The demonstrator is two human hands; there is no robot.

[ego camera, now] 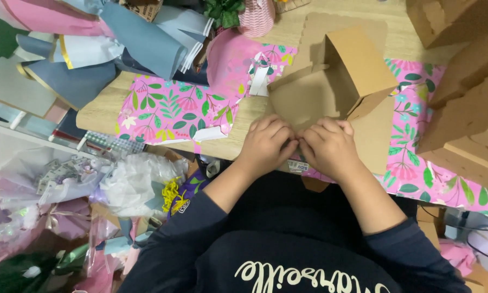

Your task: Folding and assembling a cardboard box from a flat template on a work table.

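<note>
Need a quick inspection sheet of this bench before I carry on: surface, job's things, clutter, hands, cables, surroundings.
Surface: wooden table, mostly covered by pink floral wrapping paper.
Job's things: brown cardboard box, partly folded, flaps open, lying on the paper.
Clutter: rolled blue and pink paper sheets at the far left; stacked cardboard pieces on the right; pink woven pot at the far edge.
Grippers: left hand and right hand side by side, fingers curled, pressing the box's near flap.
Cables: thin dark cable at lower right.
Surroundings: bouquets in clear wrap below the table on the left.
</note>
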